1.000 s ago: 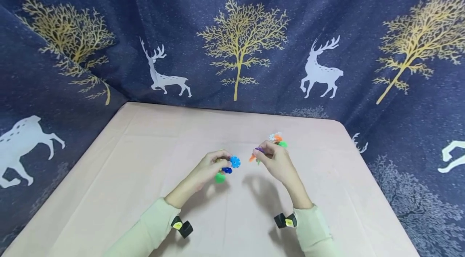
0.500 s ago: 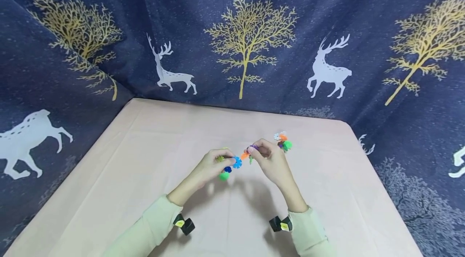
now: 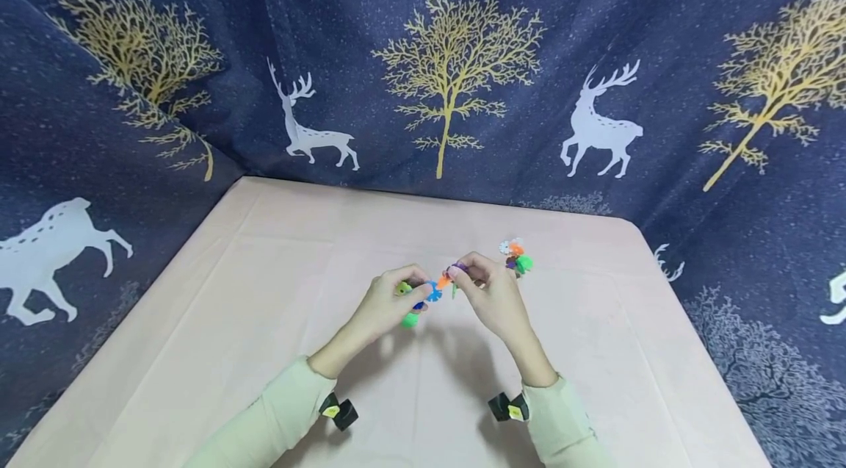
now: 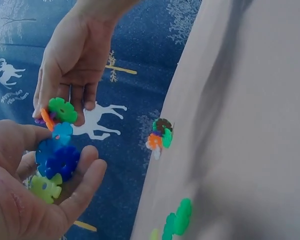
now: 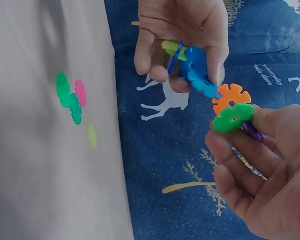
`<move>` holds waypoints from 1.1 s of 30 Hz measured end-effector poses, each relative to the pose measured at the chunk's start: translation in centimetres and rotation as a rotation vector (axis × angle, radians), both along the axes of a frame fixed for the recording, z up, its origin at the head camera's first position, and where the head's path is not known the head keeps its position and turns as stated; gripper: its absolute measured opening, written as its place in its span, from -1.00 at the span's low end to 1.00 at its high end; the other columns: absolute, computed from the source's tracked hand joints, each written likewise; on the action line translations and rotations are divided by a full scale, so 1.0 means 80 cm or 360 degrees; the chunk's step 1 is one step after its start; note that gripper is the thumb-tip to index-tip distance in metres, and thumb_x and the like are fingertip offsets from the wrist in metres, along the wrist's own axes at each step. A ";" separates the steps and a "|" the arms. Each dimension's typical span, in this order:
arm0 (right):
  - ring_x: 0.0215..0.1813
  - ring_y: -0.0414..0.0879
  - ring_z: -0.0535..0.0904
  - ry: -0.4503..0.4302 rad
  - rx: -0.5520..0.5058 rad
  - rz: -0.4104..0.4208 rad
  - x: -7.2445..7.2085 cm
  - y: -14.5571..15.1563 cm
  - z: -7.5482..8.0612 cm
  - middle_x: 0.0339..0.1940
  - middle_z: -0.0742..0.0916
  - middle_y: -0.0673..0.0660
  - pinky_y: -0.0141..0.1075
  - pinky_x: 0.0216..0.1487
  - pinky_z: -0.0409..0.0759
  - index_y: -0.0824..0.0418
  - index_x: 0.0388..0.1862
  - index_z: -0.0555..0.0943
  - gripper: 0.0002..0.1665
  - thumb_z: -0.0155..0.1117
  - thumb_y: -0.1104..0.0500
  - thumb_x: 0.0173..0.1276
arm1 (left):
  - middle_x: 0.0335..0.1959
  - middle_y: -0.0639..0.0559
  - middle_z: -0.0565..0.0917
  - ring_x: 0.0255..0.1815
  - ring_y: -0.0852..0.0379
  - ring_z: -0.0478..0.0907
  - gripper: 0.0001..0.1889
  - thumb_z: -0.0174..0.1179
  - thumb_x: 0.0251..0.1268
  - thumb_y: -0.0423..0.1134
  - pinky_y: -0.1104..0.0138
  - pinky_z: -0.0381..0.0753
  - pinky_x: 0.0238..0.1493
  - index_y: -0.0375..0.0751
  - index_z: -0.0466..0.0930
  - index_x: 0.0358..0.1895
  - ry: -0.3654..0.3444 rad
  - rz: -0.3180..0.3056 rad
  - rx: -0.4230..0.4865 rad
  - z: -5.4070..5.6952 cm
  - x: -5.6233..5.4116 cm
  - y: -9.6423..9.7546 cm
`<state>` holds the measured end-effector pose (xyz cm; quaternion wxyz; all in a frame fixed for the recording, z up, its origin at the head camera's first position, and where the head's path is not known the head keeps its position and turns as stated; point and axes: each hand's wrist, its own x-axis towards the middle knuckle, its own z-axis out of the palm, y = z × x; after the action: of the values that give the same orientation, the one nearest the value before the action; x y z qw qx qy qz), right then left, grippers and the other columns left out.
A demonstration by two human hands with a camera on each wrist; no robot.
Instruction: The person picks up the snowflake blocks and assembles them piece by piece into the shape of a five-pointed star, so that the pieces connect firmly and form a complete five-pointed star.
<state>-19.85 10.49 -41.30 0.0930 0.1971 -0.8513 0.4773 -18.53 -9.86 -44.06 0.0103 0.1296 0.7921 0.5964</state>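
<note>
In the head view my left hand [image 3: 378, 306] pinches a light blue snowflake disc [image 3: 433, 292]. A dark blue disc [image 4: 63, 161] and a yellow-green disc [image 4: 46, 188] hang from the same linked piece. My right hand [image 3: 497, 299] pinches a purple disc [image 5: 253, 131], joined to a green disc [image 5: 233, 118] and an orange disc [image 5: 232, 96]. Between the hands, the orange disc's edge meets the light blue disc; whether their slots are engaged, I cannot tell. Both linked pieces are held above the table, and fingers partly cover them.
On the pink-covered table [image 3: 297, 270], another cluster of discs [image 3: 517, 256] lies beyond my right hand. Below my left hand lie green discs [image 5: 63, 90], a pink disc [image 5: 80, 93] and a yellow disc [image 5: 93, 136]. A dark blue deer-print curtain [image 3: 370, 86] backs the table.
My hands have come closer together. The orange disc, apart from the light blue one a second ago, now meets its edge. The head view has shifted slightly.
</note>
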 end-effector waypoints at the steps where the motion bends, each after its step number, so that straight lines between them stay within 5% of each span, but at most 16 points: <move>1: -0.34 -0.20 0.68 0.0001 0.0001 0.0007 0.000 0.000 0.000 -0.38 0.81 -0.02 -0.24 -0.32 0.57 0.06 -0.25 0.69 -0.91 0.29 0.11 0.46 | -0.26 0.03 0.74 -0.37 0.15 0.74 -0.94 0.24 0.43 -0.20 0.24 0.72 -0.27 -0.06 0.65 -0.24 0.0012 -0.0009 -0.0005 0.001 0.000 0.000; 7: -0.16 -0.18 0.74 0.0028 -0.0034 0.0025 0.001 -0.001 -0.001 -0.35 0.82 -0.07 -0.09 -0.08 0.68 0.07 -0.24 0.69 -0.94 0.31 0.13 0.44 | -0.29 0.09 0.74 -0.37 0.16 0.73 -0.94 0.24 0.42 -0.18 0.23 0.67 -0.21 0.01 0.66 -0.26 0.0085 0.0009 -0.0077 0.005 0.003 0.001; 12: -0.15 -0.17 0.74 0.0041 -0.0111 -0.0003 0.002 -0.004 -0.008 -0.36 0.82 -0.08 -0.04 -0.07 0.67 0.08 -0.28 0.69 -0.92 0.32 0.12 0.43 | -0.37 0.12 0.73 -0.36 0.05 0.72 -0.94 0.26 0.41 -0.19 0.21 0.62 -0.22 -0.02 0.68 -0.26 0.0072 0.0007 -0.0051 0.006 0.002 0.001; 17: -0.21 -0.19 0.72 0.0056 -0.0080 0.0010 -0.003 -0.002 -0.011 -0.38 0.81 -0.08 -0.18 -0.14 0.65 0.08 -0.28 0.68 -0.92 0.32 0.13 0.43 | -0.39 0.05 0.74 -0.37 0.04 0.74 -0.95 0.27 0.40 -0.20 0.25 0.65 -0.30 -0.04 0.68 -0.25 0.0021 -0.0033 -0.0042 0.005 -0.003 0.001; 21: -0.37 -0.21 0.65 0.0057 -0.0005 0.0081 -0.007 -0.003 -0.009 -0.40 0.80 -0.06 -0.30 -0.29 0.61 0.10 -0.27 0.69 -0.92 0.30 0.15 0.45 | -0.39 0.04 0.76 -0.38 0.12 0.73 -0.91 0.26 0.42 -0.14 0.26 0.64 -0.33 -0.01 0.67 -0.15 0.0041 -0.0105 -0.0165 0.002 -0.005 -0.004; 28: -0.42 -0.14 0.62 -0.0034 0.0057 0.0175 -0.013 -0.012 -0.006 -0.44 0.74 -0.10 -0.31 -0.38 0.58 0.08 -0.28 0.72 -0.87 0.28 0.13 0.47 | -0.27 0.10 0.78 -0.31 0.22 0.71 -0.71 0.24 0.43 -0.06 0.13 0.56 0.05 -0.09 0.63 0.08 -0.0043 -0.0256 -0.0234 -0.001 -0.006 -0.012; 33: -0.44 -0.08 0.62 -0.0067 0.0105 0.0237 -0.021 -0.020 -0.005 -0.48 0.71 -0.09 -0.31 -0.40 0.57 0.03 -0.26 0.73 -0.84 0.25 0.06 0.49 | -0.33 0.13 0.77 -0.32 0.22 0.68 -0.66 0.27 0.39 0.01 0.19 0.56 -0.02 -0.15 0.66 0.02 -0.0075 -0.0193 -0.0243 -0.001 -0.005 -0.013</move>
<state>-21.52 8.90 -41.72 0.0327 0.2527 -0.8513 0.4587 -18.97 -10.91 -44.12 0.0749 0.1622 0.8254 0.5355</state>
